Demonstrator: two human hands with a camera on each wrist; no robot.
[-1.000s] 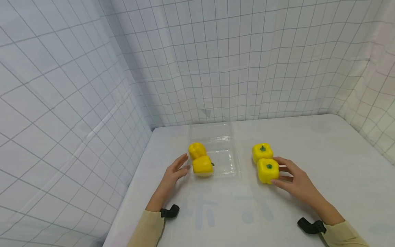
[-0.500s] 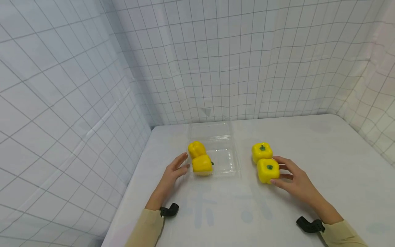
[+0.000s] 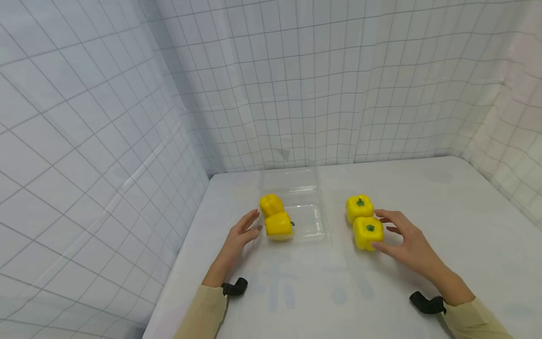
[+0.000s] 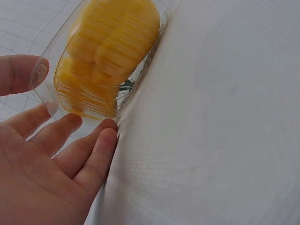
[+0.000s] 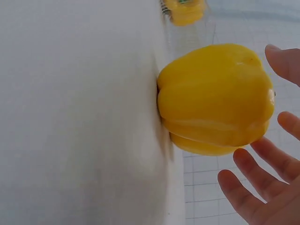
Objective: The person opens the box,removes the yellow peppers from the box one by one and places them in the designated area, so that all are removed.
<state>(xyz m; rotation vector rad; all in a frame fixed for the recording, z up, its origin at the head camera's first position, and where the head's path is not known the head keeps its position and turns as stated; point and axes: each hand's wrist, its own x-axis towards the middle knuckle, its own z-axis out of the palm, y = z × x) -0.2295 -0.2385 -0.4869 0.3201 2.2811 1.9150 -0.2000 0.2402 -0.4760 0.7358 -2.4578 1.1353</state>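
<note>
A clear plastic clamshell box [image 3: 311, 221] lies with its lid spread behind it. Two yellow bell peppers sit in its left part, the front pepper [image 3: 278, 226] on its side with the stem to the right and the other pepper [image 3: 271, 205] behind it. My left hand [image 3: 239, 238] is at the box's left side, fingertips at the clear wall, fingers relaxed. Two more yellow bell peppers stand upright on the table to the right, one pepper [image 3: 359, 208] behind the nearer pepper [image 3: 367, 234]. Around the nearer one's right side my right hand [image 3: 412, 247] is spread; the right wrist view shows thumb and fingers loose about its top.
The white table [image 3: 313, 292] has faint bluish marks near its front. Grid-patterned white curtains [image 3: 296, 94] hang behind it and along both sides. A black wrist camera [image 3: 235, 287] is strapped on the left wrist and another camera [image 3: 426, 302] on the right.
My right hand's fingers have spread and drawn slightly away from the nearer pepper's right side. The left hand, the box and all the peppers have stayed put.
</note>
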